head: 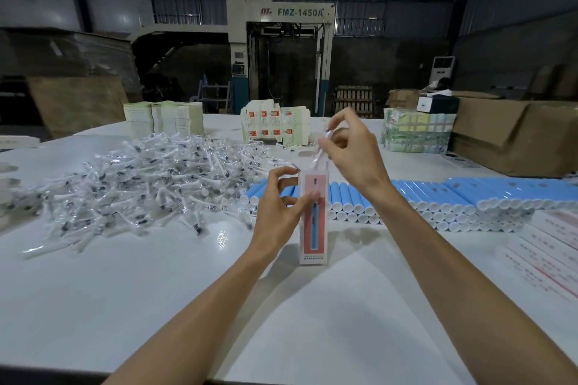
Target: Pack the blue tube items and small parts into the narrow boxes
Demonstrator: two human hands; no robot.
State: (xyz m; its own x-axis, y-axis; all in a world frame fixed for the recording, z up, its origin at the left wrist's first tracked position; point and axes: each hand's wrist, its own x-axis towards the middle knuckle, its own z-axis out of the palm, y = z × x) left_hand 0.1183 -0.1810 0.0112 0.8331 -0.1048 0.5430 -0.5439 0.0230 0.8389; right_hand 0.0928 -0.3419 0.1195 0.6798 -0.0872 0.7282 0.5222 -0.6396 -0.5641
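1. White worktable (156, 306): left hand (278, 206) grips the upright narrow pink-and-white carton (313, 228).
2. Right hand (353, 150) pinches a small white plastic-wrapped part (322, 150) at the carton's open top.
3. Advice: hold the carton steady; feed the part straight down.

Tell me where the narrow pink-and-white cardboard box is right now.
In the head view, the narrow pink-and-white box stands upright near centre, held by the left hand, in front of the row of blue tubes.

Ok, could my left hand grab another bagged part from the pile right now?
Probably yes for reach: the pile lies open just beside the left hand, but that hand grips the narrow box.
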